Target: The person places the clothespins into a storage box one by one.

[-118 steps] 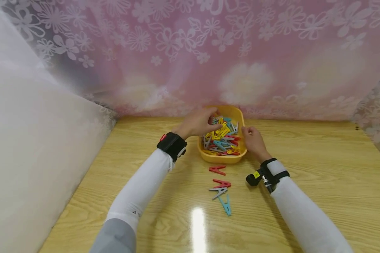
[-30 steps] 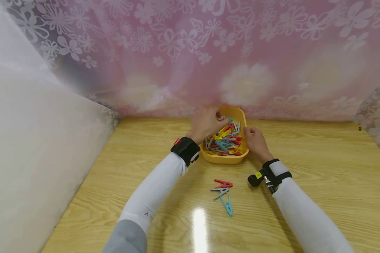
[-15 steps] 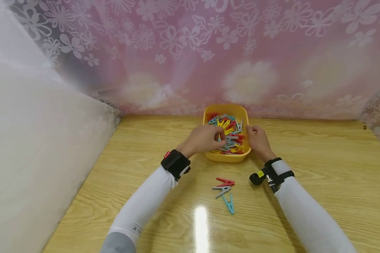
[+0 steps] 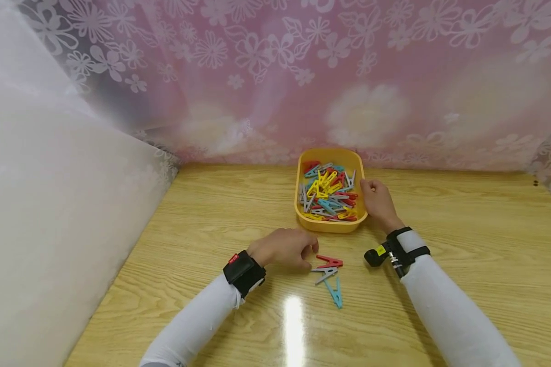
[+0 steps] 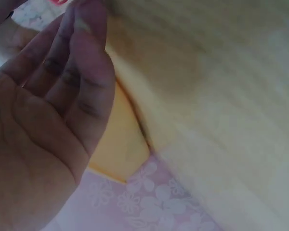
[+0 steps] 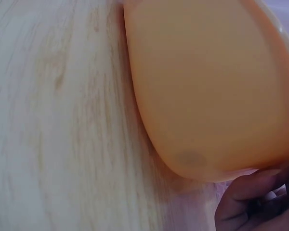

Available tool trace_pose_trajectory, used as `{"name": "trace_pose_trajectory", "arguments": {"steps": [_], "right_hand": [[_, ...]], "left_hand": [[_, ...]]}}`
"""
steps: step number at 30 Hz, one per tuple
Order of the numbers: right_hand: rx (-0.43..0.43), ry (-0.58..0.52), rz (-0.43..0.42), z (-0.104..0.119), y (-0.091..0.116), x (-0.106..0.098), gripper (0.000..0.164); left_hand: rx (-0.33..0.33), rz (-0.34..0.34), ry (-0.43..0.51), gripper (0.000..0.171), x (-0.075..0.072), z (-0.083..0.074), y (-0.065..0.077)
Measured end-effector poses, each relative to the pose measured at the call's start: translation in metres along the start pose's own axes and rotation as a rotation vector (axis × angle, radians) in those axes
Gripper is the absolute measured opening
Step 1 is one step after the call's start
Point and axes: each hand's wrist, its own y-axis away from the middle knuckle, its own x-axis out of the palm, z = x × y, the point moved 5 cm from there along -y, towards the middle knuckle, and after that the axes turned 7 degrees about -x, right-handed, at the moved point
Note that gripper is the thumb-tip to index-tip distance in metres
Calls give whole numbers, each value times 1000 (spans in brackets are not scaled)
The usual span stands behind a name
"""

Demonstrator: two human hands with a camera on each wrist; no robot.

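Note:
My left hand (image 4: 285,247) hovers low over the table, fingers bent loosely with nothing seen between them. Its fingertips are right beside a red clothespin (image 4: 330,262). A grey clothespin (image 4: 327,274) lies just below that one, and a light blue clothespin (image 4: 335,294) lies nearest to me. My right hand (image 4: 380,204) grips the right rim of a yellow plastic basket (image 4: 332,227); in the right wrist view its fingers (image 6: 248,192) are curled at the basket's edge. Inside the basket is a pile of red, yellow, grey and blue clothespins (image 4: 328,188).
The basket stands at the back of the wooden table (image 4: 202,204), close to a pink flowered curtain (image 4: 257,102). White sheeting (image 4: 50,178) closes off the left side. A bright light reflection falls on the table in front.
My left hand has moved from over the basket down to the loose clothespins. The red clothespin lying just before the basket earlier is gone from there. The right hand stays at the rim.

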Motion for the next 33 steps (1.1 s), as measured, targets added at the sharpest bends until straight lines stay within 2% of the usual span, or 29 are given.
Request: {"name": "trace_pose_trajectory", "arguments": {"steps": [3, 7, 14, 21, 25, 30, 33], "right_hand": [[5, -8, 5, 1, 2, 0, 61], [7, -15, 3, 1, 2, -1, 62], [9, -16, 2, 0, 2, -2, 61], [5, -12, -5, 0, 2, -1, 62], [-7, -10, -4, -1, 1, 0, 61], [-26, -25, -3, -1, 1, -1, 59], [-24, -44, -1, -1, 1, -1, 56]], "left_hand": [[-5, 15, 0, 35, 6, -1, 1], [-3, -8, -12, 39, 9, -5, 2], [-3, -29, -12, 26, 11, -12, -3], [30, -83, -81, 21, 5, -16, -2], [49, -140, -44, 20, -14, -17, 3], [81, -253, 0, 24, -59, -13, 0], [52, -318, 39, 24, -84, -5, -8]]}}
